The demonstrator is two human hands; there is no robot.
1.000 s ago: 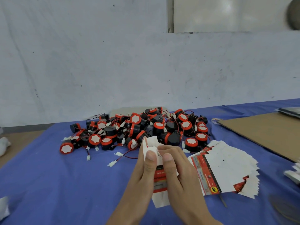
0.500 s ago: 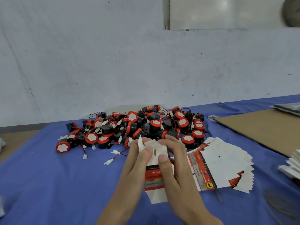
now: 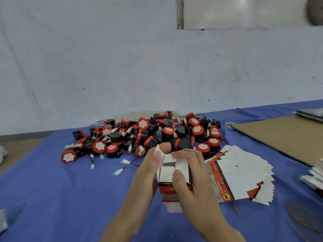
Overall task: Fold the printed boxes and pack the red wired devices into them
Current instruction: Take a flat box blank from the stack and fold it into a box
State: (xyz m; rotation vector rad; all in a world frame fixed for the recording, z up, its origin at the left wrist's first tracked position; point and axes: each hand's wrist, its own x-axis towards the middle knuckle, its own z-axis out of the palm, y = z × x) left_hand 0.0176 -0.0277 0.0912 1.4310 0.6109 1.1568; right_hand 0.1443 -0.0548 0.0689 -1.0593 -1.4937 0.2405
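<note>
Box: the printed box (image 3: 166, 172) sits upright between both hands, over the blue cloth (image 3: 52, 189).
Left hand (image 3: 148, 172): fingers curled round the box's left side.
Right hand (image 3: 194, 175): fingers curled over the top, thumb pressing a flap.
Red wired devices (image 3: 150, 135): piled just behind.
Flat boxes (image 3: 241, 172): fanned out at right.

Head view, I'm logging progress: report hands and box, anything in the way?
Left hand and right hand both grip the white-and-red printed cardboard box, one top flap up. Red-and-black wired devices piled behind, apart. Nothing in the way.
</note>
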